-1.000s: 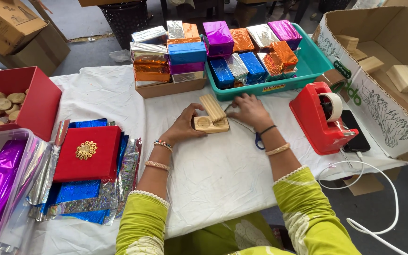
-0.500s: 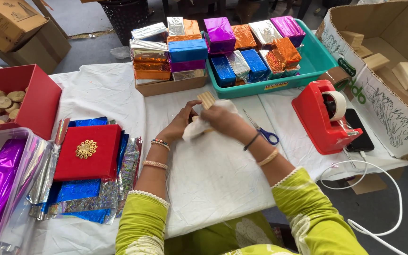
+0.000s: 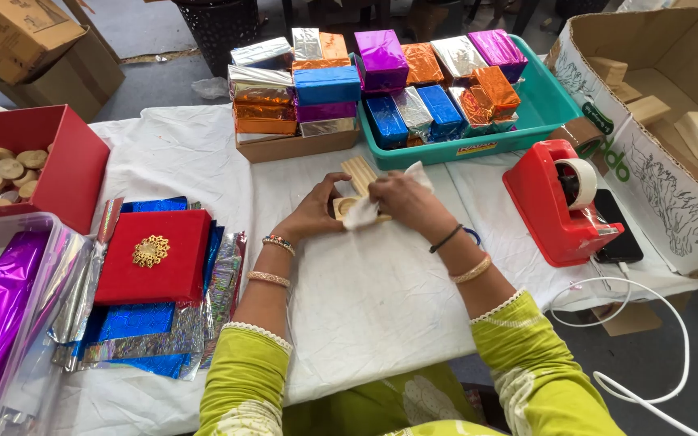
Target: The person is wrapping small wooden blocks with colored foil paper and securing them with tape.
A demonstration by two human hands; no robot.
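A small pale wooden box (image 3: 359, 174) with a ribbed lid rests on the white tablecloth (image 3: 381, 299) near the middle of the table. My left hand (image 3: 314, 211) grips its left side. My right hand (image 3: 401, 199) presses a piece of white tissue paper (image 3: 363, 212) against the box front, and more tissue (image 3: 419, 171) sticks up behind the fingers. Both wrists carry bangles.
A teal tray (image 3: 555, 103) and a cardboard tray (image 3: 296, 145) of foil-wrapped boxes stand behind. A red tape dispenser (image 3: 557, 206), a phone (image 3: 617, 238) and a cardboard carton (image 3: 656, 121) lie right. Left: a red flat box (image 3: 155, 257) on foil sheets (image 3: 123, 323), a red box (image 3: 70, 165) of wooden discs.
The box lay flat under both hands a second ago. My right hand has since brought white tissue over it and my left hand has shifted to its left side.
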